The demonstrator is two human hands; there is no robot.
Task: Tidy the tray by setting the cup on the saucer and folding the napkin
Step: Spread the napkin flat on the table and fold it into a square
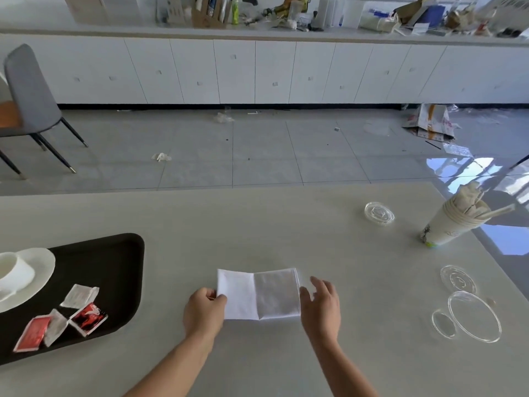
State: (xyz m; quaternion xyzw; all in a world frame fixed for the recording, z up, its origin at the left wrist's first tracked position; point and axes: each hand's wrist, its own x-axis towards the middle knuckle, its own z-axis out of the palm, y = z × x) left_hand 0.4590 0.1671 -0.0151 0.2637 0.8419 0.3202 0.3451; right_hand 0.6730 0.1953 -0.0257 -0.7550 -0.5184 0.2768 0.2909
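A white napkin [259,294] lies on the table in front of me, creased down its middle, the left half slightly raised. My left hand [203,310] pinches its lower left corner. My right hand [321,305] rests at the napkin's right edge with fingers spread, holding nothing. At the far left a black tray [114,282] carries a white saucer [40,270], and a white cup [14,275] stands on that saucer, partly cut off by the frame edge.
Red and white sachets [61,318] lie on the tray's near part. Clear plastic lids [473,316] sit at the right, a small glass dish [379,213] further back, and a stack of paper cups [450,222] stuffed with tissue at the far right. A grey chair [31,96] stands beyond the table.
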